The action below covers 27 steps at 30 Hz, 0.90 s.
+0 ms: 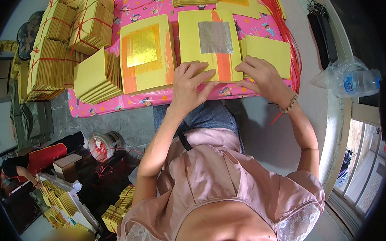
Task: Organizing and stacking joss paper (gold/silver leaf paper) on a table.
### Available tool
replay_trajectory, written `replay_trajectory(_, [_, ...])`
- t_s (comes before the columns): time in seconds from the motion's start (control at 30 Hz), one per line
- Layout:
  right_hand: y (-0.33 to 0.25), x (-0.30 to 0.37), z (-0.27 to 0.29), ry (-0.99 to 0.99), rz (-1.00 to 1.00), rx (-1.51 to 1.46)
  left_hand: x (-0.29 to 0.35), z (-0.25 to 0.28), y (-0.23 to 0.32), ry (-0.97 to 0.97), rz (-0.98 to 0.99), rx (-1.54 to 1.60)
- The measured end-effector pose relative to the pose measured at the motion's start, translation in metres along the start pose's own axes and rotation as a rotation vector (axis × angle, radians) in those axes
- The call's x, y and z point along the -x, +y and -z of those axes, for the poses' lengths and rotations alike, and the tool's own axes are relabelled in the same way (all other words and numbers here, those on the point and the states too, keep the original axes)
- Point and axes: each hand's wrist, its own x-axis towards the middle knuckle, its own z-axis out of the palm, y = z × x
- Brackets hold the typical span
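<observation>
Silver-patched paper (215,37): your left hand (189,82) and right hand (264,77) flank its near edge, apparently steadying it; thumbs parted, any pinch indeterminable.

Pink blouse (199,176), lace panels (294,213), blue denim (210,118), beaded bracelet (292,105)

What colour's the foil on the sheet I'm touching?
The foil is silver, seen in the head view.

Small paper workshop, tied yellow bundles (48,71), red cords (289,34), co-worker (48,153) nearby
</observation>
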Motion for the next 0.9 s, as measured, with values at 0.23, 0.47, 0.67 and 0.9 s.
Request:
replay_trajectory(0.23, [0.006, 0.000, -0.004, 0.060, 0.052, -0.016, 0.001, 0.000, -0.002, -0.002, -0.004, 0.002])
replay_trajectory(0.47, [0.015, -0.001, -0.009, 0.068, -0.043, -0.269, 0.000, 0.001, -0.001, -0.008, -0.002, 0.012])
replay_trajectory(0.67, [0.019, -0.002, -0.012, 0.044, -0.167, -0.458, -0.002, 0.002, -0.001, -0.007, -0.001, 0.027])
replay_trajectory(0.9, [0.020, -0.004, -0.010, 0.024, -0.225, -0.497, -0.003, 0.002, 0.002, -0.012, 0.045, 0.049])
